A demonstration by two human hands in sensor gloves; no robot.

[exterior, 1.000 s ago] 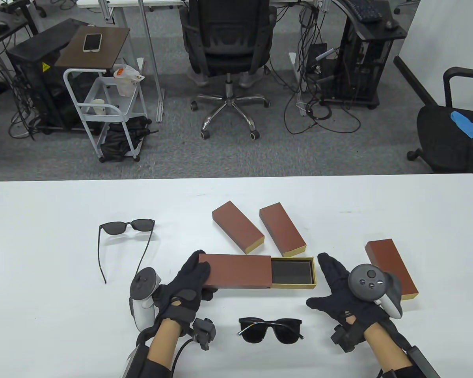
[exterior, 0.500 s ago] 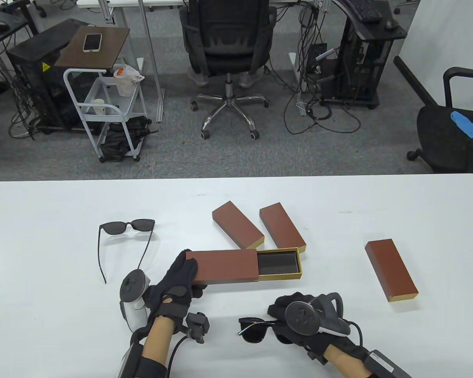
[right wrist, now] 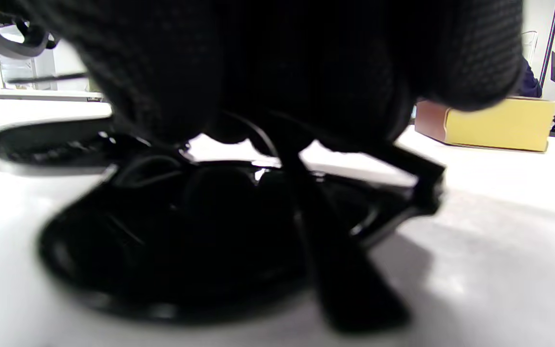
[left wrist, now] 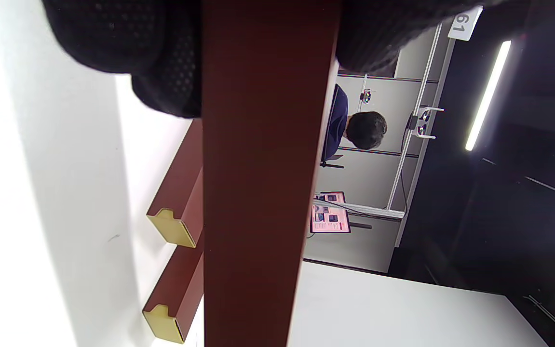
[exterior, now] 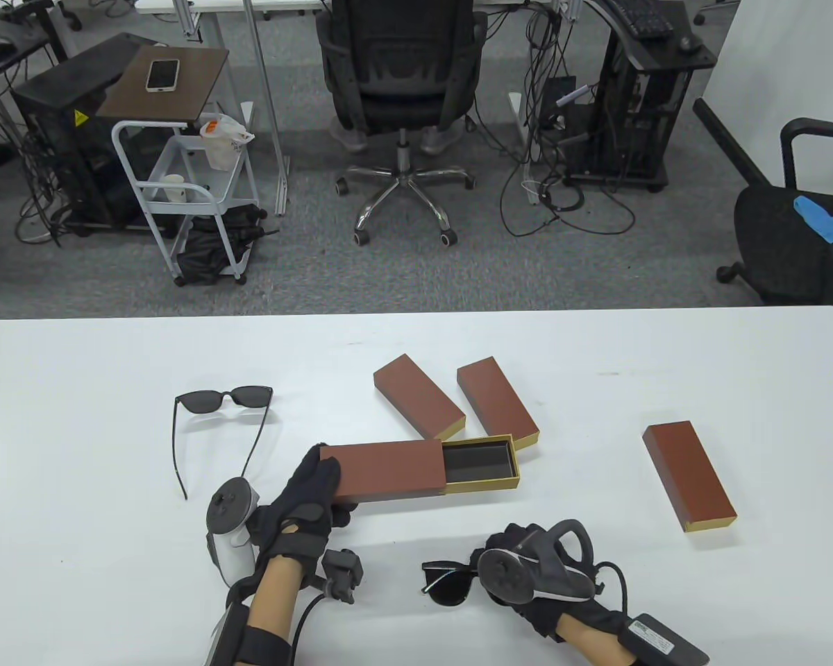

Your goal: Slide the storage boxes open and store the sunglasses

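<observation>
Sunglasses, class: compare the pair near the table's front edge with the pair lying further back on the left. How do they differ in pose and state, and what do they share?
The front sunglasses are folded, arms tucked in; the left sunglasses lie with arms spread open. The right hand grips the front sunglasses; nothing touches the left sunglasses. The front sunglasses' frame looks thicker; the left sunglasses' arms are thin. Both have dark lenses, black frames, and rest on the white table.

Table view: my right hand [exterior: 527, 576] covers the right lens of the folded sunglasses [exterior: 448, 581], so I can't read the finger contact. Right wrist view is blurred, mostly black glove and frame up close. Left wrist view: the open box's sleeve [left wrist: 263, 193] runs off the bottom edge and hides the drawer; my left hand [left wrist: 161, 58] is cropped at the top.
</observation>
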